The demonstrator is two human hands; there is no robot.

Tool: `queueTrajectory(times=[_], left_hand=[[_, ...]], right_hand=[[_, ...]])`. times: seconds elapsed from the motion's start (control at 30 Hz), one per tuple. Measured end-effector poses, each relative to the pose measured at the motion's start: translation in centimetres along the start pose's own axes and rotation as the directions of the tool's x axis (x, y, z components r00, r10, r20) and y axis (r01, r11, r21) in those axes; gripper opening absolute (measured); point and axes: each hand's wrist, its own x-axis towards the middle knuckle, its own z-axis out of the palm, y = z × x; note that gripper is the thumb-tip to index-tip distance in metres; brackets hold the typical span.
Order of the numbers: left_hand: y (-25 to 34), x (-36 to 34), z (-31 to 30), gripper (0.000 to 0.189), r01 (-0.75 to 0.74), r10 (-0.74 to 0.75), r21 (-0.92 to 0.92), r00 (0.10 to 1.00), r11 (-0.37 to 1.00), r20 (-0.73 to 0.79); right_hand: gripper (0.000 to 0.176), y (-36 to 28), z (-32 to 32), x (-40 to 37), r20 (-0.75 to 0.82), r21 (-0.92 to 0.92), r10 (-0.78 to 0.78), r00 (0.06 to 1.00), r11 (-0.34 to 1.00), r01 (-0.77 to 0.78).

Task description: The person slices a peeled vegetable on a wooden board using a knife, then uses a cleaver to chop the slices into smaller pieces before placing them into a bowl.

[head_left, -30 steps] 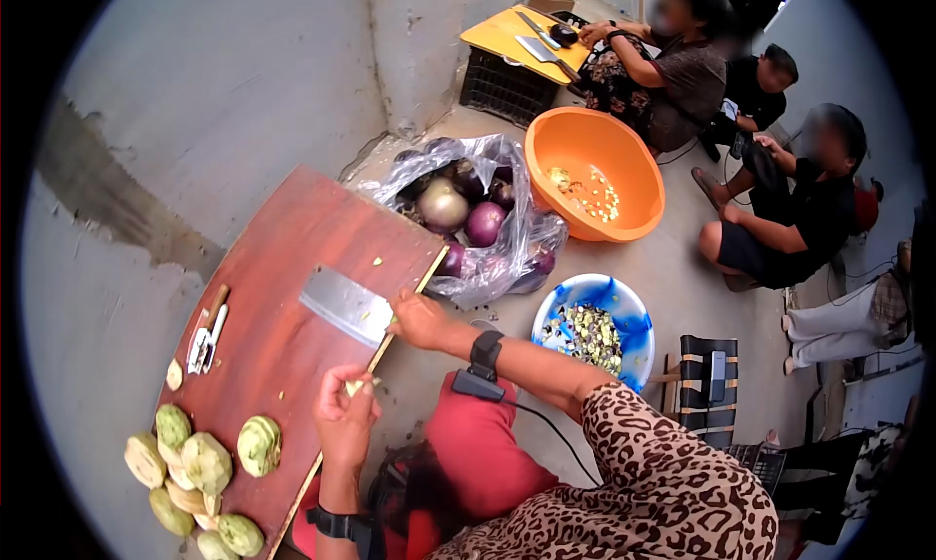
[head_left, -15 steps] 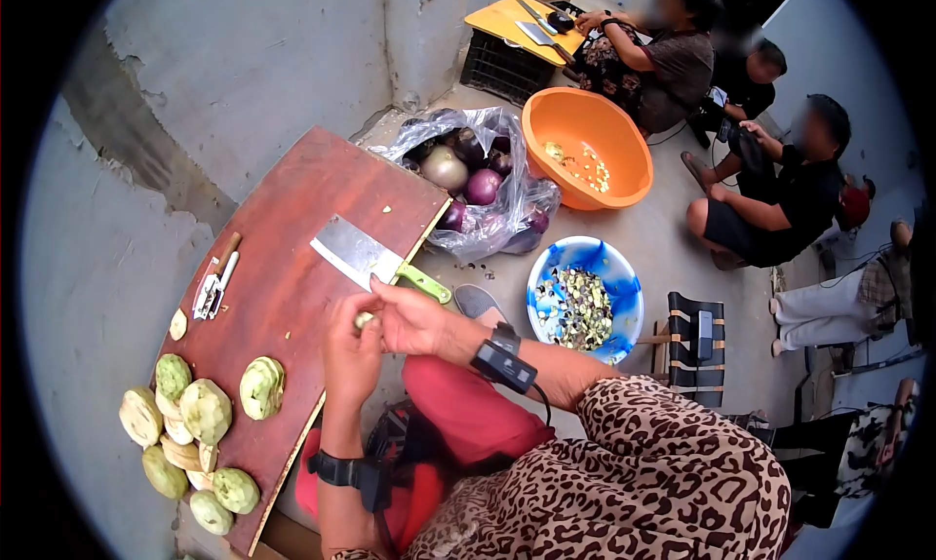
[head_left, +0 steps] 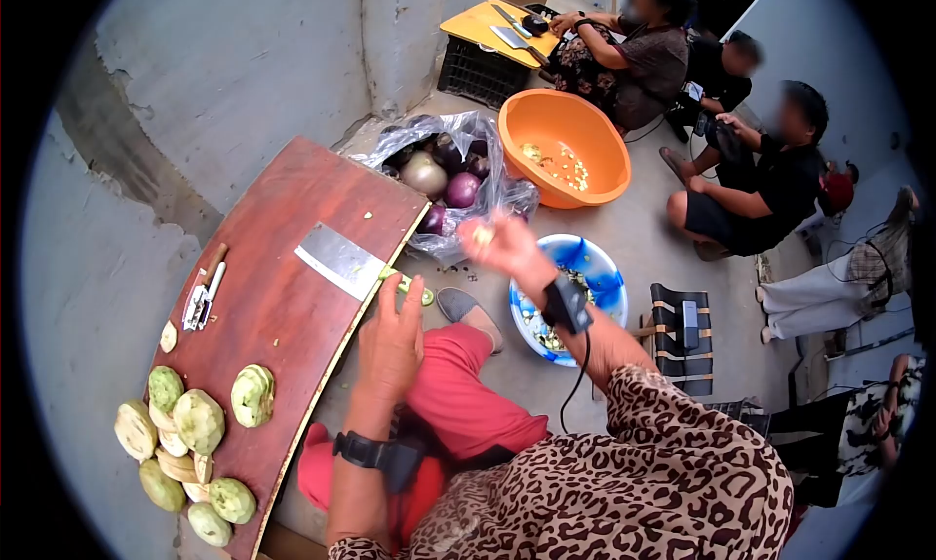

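Observation:
The cleaver lies on the red-brown table, its green handle jutting over the edge. My left hand is at that handle, fingers stretched and apart, seemingly touching it; a firm grip is not visible. Out past the table edge, my right hand is smeared by motion, a small pale vegetable piece between its fingers. It is between the plastic bag of eggplants and the blue-and-white basin of cut scraps. One peeled eggplant sits apart from a pile of peeled eggplants.
A brown-handled knife and a white-handled peeler lie on the table. An orange tub with pale bits stands beyond the bag. A black folding stool is at right. Several people sit, squat or stand behind; one works at a yellow board.
My hands were together around the small pale piece. My right hand has swung away from the table with it, while my left has come to the cleaver handle. The view has shifted slightly.

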Motion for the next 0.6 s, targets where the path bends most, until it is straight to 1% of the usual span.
queueTrajectory(times=[0.03, 0.07, 0.1, 0.13, 0.17, 0.2, 0.23, 0.27, 0.3, 0.33, 0.37, 0.4, 0.43, 0.53, 0.57, 0.6], left_hand=[[0.0, -0.1, -0.1, 0.052, 0.012, -0.012, 0.004, 1.000, 1.000, 0.007], [0.1, -0.1, -0.4, 0.050, 0.022, -0.023, 0.008, 1.000, 1.000, 0.017], [0.1, -0.2, -0.6, 0.049, 0.029, -0.029, 0.013, 0.999, 1.000, 0.027], [-0.1, -0.4, -0.5, 0.043, 0.012, -0.012, 0.030, 1.000, 0.999, 0.017], [-0.2, -0.4, -0.7, 0.042, 0.058, -0.066, 0.067, 0.991, 0.996, 0.120], [-0.3, -0.6, -0.9, 0.041, 0.105, -0.127, 0.108, 0.967, 0.989, 0.219], [-0.5, -1.0, -1.1, 0.040, 0.150, -0.193, 0.153, 0.929, 0.977, 0.317], [-0.8, -1.4, -1.2, 0.039, 0.178, -0.256, 0.222, 0.881, 0.958, 0.398], [-1.3, -1.8, -1.3, 0.039, 0.197, -0.322, 0.294, 0.821, 0.935, 0.472], [-1.8, -2.3, -1.4, 0.038, 0.205, -0.386, 0.365, 0.749, 0.908, 0.539], [-2.3, -3.0, -1.6, 0.036, 0.222, -0.415, 0.386, 0.730, 0.895, 0.542], [-2.8, -3.8, -1.9, 0.034, 0.235, -0.440, 0.406, 0.713, 0.883, 0.546], [-3.2, -4.4, -2.1, 0.032, 0.246, -0.463, 0.424, 0.697, 0.872, 0.548], [-3.4, -6.0, -3.1, 0.022, 0.278, -0.442, 0.388, 0.781, 0.879, 0.442], [-3.4, -6.5, -3.5, 0.019, 0.292, -0.437, 0.374, 0.806, 0.880, 0.400], [-3.2, -6.8, -3.6, 0.019, 0.273, -0.407, 0.363, 0.835, 0.891, 0.371]], right_hand=[[0.052, -2.9, 1.8, 0.1, -0.030, 0.079, -0.193, 0.981, 0.978, 0.195], [0.055, -4.8, 3.8, -0.8, -0.060, 0.131, -0.363, 0.930, 0.920, 0.368], [0.058, -5.7, 5.1, -1.7, -0.099, 0.180, -0.522, 0.847, 0.828, 0.531], [0.060, -6.0, 3.0, -0.4, -0.070, 0.186, -0.438, 0.896, 0.877, 0.443], [0.062, -5.9, 0.9, 1.1, -0.035, 0.186, -0.347, 0.937, 0.919, 0.347], [0.057, -1.8, 2.3, 0.6, -0.191, -0.101, -0.429, 0.883, 0.903, 0.417], [0.037, 0.6, -1.3, 1.9, 0.178, -0.261, -0.192, 0.965, 0.936, 0.235], [0.030, 5.3, -0.1, -0.4, 0.160, -0.568, -0.107, 0.981, 0.803, 0.180], [0.022, 9.9, 0.7, -2.9, 0.176, -0.682, -0.080, 0.981, 0.709, 0.180], [0.013, 14.8, 2.8, -6.1, 0.073, -0.710, -0.150, 0.986, 0.687, 0.157], [0.012, 18.4, 0.5, -5.6, 0.272, -0.817, -0.112, 0.956, 0.499, 0.291], [0.014, 20.5, 0.6, -7.0, 0.603, -0.778, -0.205, 0.771, 0.060, 0.625], [0.016, 21.6, 1.1, -8.2, 0.861, -0.498, -0.117, 0.495, -0.396, 0.772], [0.020, 22.1, 0.4, -8.3, 0.743, -0.652, -0.059, 0.667, -0.288, 0.701], [0.020, 22.1, 0.1, -8.0, 0.745, -0.652, -0.069, 0.663, -0.287, 0.702], [0.020, 21.8, 0.1, -7.7, 0.749, -0.649, -0.079, 0.658, -0.288, 0.704]])
